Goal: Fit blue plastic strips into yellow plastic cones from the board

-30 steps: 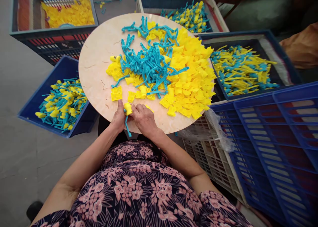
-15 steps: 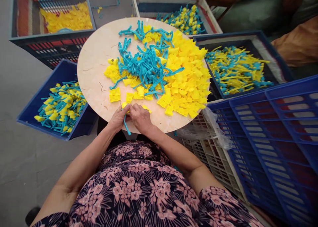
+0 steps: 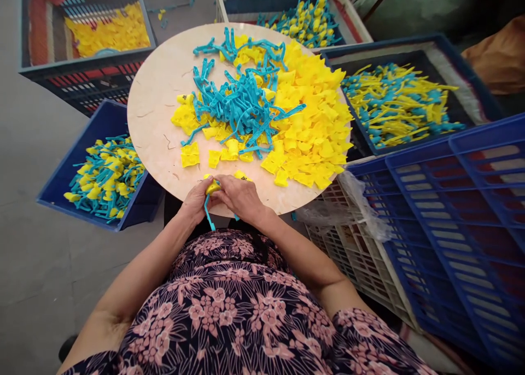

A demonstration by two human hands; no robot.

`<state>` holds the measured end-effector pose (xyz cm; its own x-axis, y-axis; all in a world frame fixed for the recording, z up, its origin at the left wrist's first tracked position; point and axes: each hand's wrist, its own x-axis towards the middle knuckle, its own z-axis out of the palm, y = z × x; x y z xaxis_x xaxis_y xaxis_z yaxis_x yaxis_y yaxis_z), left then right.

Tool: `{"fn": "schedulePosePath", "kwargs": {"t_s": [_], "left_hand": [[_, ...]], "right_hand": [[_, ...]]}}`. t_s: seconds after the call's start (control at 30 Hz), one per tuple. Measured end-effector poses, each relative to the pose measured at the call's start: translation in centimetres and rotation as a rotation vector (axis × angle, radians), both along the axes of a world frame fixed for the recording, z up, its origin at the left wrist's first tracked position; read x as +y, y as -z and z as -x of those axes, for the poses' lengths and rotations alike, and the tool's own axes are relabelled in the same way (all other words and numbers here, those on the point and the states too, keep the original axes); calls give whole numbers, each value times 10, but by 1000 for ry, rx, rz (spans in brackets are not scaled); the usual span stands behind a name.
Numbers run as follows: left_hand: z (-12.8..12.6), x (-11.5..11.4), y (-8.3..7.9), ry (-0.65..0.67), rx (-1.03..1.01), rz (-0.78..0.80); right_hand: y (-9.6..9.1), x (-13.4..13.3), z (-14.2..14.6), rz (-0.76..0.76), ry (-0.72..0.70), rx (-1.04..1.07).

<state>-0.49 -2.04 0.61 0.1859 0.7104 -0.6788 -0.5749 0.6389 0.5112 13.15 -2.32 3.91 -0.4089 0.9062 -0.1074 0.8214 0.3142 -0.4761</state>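
At the near edge of a round pale board (image 3: pixel 156 107), my left hand (image 3: pixel 196 200) and my right hand (image 3: pixel 241 197) are pressed together around one small piece. It has a yellow plastic head (image 3: pixel 213 187) and a teal stem (image 3: pixel 208 216) that hangs down below my left fingers. Both hands are closed on it. Just beyond my hands lies a big pile of loose yellow pieces (image 3: pixel 311 123), with a tangle of teal stems (image 3: pixel 241 104) on top of it.
A blue bin (image 3: pixel 65 173) of joined yellow-and-teal pieces sits at my left. A dark crate (image 3: pixel 435 52) with more of them is at the right, another at the far side (image 3: pixel 303 19). A crate of yellow pieces (image 3: pixel 109 28) is far left. Empty blue crates (image 3: pixel 459 211) stand at right.
My hands have stayed at the board's near edge on the same piece. The yellow head shows again between my fingers after being mostly covered half a second ago.
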Motion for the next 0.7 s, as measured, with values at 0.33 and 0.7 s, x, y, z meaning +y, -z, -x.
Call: {"fn": "schedulePosePath", "kwargs": {"t_s": [0.33, 0.7], "left_hand": [[-6, -4, 3, -8, 84, -42], [-2, -13, -23, 69, 222, -558]], "right_hand": [[10, 1, 7, -16, 12, 42], [4, -7, -5, 368, 83, 923]]}}
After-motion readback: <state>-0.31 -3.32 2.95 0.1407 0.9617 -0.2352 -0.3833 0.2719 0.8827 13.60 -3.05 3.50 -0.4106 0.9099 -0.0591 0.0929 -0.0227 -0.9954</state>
